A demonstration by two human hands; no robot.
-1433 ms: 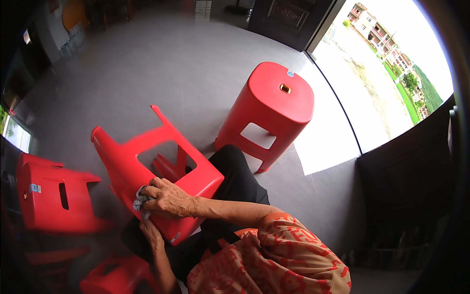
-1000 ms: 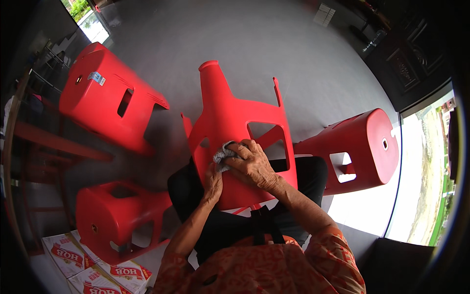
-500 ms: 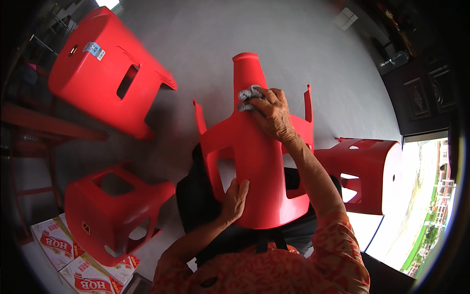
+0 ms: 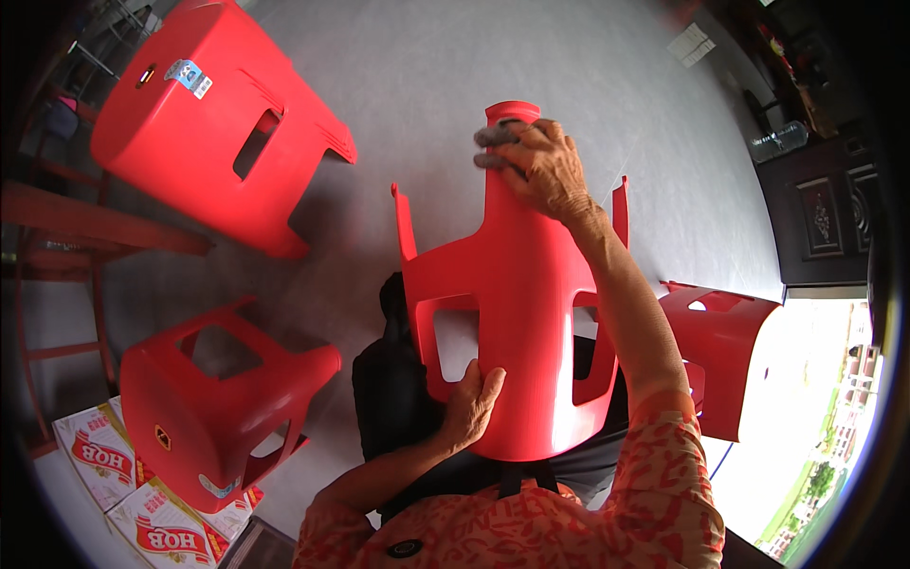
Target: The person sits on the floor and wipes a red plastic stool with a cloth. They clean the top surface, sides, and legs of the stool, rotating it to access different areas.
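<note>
A red plastic stool (image 4: 517, 322) lies across my lap with its legs pointing away from me. My right hand (image 4: 538, 163) presses a grey cloth (image 4: 491, 148) against the far end of one stool leg. My left hand (image 4: 471, 406) rests flat on the stool's side near its seat end, steadying it; the fingers lie against the plastic rather than around anything.
Another red stool (image 4: 204, 114) lies at the upper left, one (image 4: 213, 403) at the lower left, and one (image 4: 716, 346) on its side at the right. Printed cardboard boxes (image 4: 128, 498) sit at the lower left. A dark door (image 4: 825, 218) and bright doorway are at the right.
My right hand has slid the cloth farther out along the stool leg toward its tip. My left hand has moved down to the stool's side near the seat.
</note>
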